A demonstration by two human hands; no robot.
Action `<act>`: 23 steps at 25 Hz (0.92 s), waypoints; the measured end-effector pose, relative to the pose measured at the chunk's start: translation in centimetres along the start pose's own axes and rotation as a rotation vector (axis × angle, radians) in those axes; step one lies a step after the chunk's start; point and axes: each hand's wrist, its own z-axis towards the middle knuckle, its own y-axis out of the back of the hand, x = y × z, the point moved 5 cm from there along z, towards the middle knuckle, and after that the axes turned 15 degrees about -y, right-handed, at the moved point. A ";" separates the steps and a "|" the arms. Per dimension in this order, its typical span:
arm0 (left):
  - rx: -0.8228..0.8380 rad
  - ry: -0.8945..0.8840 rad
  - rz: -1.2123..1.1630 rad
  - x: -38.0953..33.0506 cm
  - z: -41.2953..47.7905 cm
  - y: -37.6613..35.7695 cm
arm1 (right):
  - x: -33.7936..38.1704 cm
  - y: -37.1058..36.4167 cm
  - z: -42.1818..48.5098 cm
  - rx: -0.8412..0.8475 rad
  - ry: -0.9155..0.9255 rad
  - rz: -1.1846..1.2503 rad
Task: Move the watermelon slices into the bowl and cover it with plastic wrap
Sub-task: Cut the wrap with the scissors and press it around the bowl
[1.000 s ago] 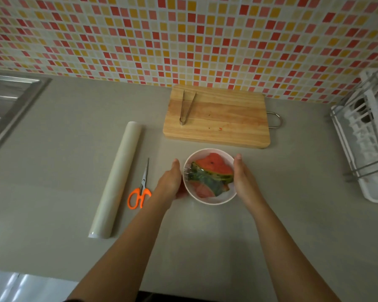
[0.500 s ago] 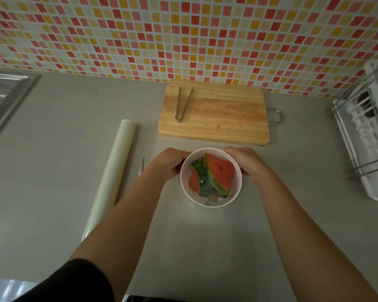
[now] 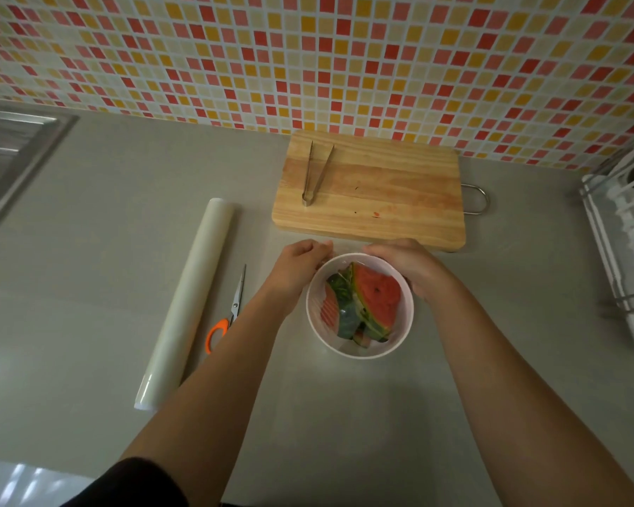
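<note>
Already inside bowl [image 3: 359,354] on desk [image 3: 88,250]: watermelon slices [image 3: 377,294], under plastic wrap [image 3: 321,301]. Left grip [image 3: 301,258] curled, pinching wrap edge at far-left rim; right grip [image 3: 403,261] curled over far-right rim. Equally near; near rim untouched, probably next to tuck.

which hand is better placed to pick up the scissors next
Left, probably: the scissors lie just left of the left forearm, whereas the right hand sits at the far right rim of the bowl, with the left hand in between.
</note>
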 end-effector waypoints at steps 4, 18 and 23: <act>0.006 -0.030 -0.011 -0.2 0.3 -0.8 | 0.1 -0.5 0.2 0.031 0.005 0.070; 0.038 -0.020 -0.043 -0.6 0.6 -0.9 | -1.7 1.6 0.0 0.050 0.026 0.197; -0.033 -0.023 -0.027 -0.6 0.5 -1.0 | -1.5 0.0 0.0 0.093 -0.012 0.074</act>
